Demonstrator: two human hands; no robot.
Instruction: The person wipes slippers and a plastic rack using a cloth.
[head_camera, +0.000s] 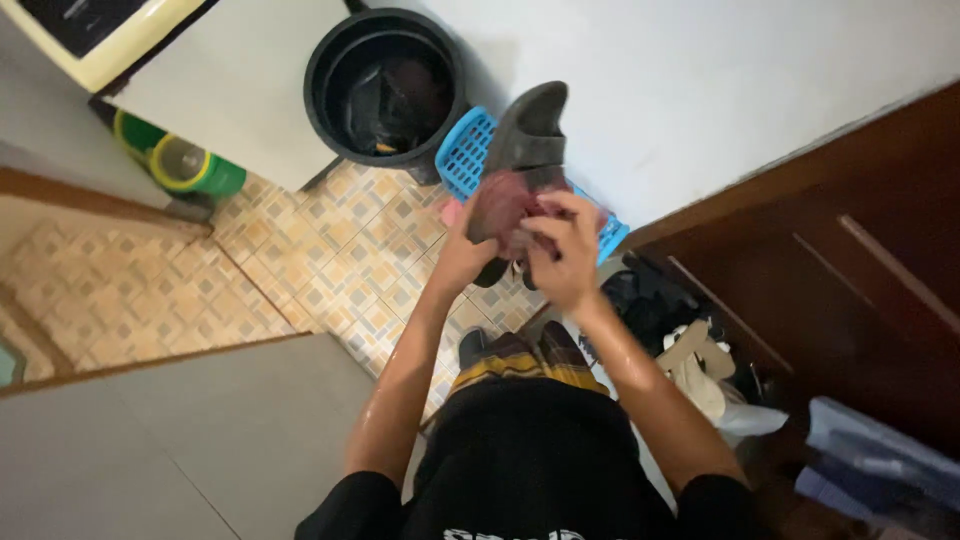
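My left hand (462, 258) has its fingers clenched round the dark shoe (527, 135), toe at 12 o'clock. My right hand (562, 250) grips the maroon cloth (505, 205); I'd judge firm, short rubs work best.

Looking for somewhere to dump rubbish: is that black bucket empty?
Not empty. The bucket stands upright and open, with something dark lying at its bottom.

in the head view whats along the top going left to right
green container → black bucket → blue basket → dark shoe, held up by the left hand and right hand → brown wooden door
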